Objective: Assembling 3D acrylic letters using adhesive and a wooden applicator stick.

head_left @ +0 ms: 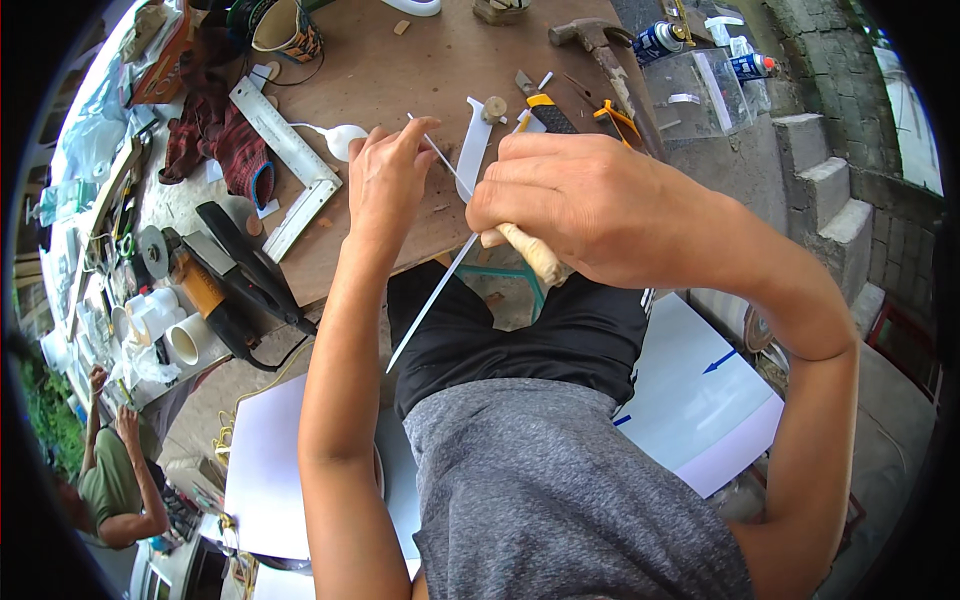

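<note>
Over the near edge of the wooden table, my left hand (388,180) is raised with its fingertips pinched near a thin white rod (447,166). My right hand (560,195) is closed round a pale, knobbly handle-like piece (532,254), whose end sticks out below the palm. A long, narrow white strip (430,312) slants from under the right hand toward my lap. The fingers hide where rod, strip and pale piece meet. Behind the hands lie a flat white piece (474,145) with a small round disc (494,109) and a yellow-and-black utility knife (550,112).
A metal square (290,170), red-black gloves (230,145), an angle grinder (195,290) and a paper cup (288,32) occupy the table's left. A hammer (612,62) and spray can (658,42) lie far right. Concrete steps (835,210) rise rightward. Another person (115,490) works at lower left.
</note>
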### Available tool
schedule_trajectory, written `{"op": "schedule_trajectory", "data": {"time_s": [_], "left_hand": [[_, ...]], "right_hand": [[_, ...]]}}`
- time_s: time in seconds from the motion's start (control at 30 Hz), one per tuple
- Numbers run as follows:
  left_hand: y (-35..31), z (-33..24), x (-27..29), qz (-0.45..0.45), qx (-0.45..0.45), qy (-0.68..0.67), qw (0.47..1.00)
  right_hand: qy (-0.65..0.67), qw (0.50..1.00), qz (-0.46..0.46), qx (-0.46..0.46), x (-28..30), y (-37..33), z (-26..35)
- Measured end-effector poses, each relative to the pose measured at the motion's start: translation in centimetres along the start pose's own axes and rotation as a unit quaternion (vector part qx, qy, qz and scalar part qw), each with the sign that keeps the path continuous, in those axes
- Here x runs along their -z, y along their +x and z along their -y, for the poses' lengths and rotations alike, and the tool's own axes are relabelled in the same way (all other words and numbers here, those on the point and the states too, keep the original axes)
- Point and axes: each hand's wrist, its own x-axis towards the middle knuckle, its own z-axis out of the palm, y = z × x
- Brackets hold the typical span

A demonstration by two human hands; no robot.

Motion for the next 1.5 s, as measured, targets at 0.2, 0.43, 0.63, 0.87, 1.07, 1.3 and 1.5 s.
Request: {"op": "schedule_trajectory", "data": {"time_s": [0.2,0.43,0.63,0.87,1.07,1.3,1.5], "left_hand": [[0.2,-0.3,0.1,-0.013,0.000,0.013,1.000],[0.3,-0.2,0.6,-0.002,-0.002,0.000,1.000],[-0.2,-0.3,0.9,0.009,-0.002,-0.018,1.000],[-0.2,-0.4,0.6,0.011,0.019,0.001,1.000],[0.0,-0.4,0.5,0.013,0.018,0.003,1.000],[0.2,-0.5,0.5,0.003,0.012,0.000,1.000],[0.4,-0.7,0.5,0.002,0.009,-0.008,1.000]], "right_hand": [[0.021,1.000,-0.014,0.008,0.0,-0.1,-0.3],[0.036,0.999,-0.038,0.012,0.7,-0.2,-0.5],[0.056,0.994,-0.094,-0.016,3.0,-0.5,-0.1],[0.072,0.997,-0.015,-0.026,1.6,-0.6,-1.3],[0.111,0.993,0.020,-0.027,1.6,0.0,-1.8],[0.114,0.993,0.027,-0.010,1.6,0.4,-1.8],[0.110,0.993,0.034,-0.003,1.9,0.5,-1.3]]}}
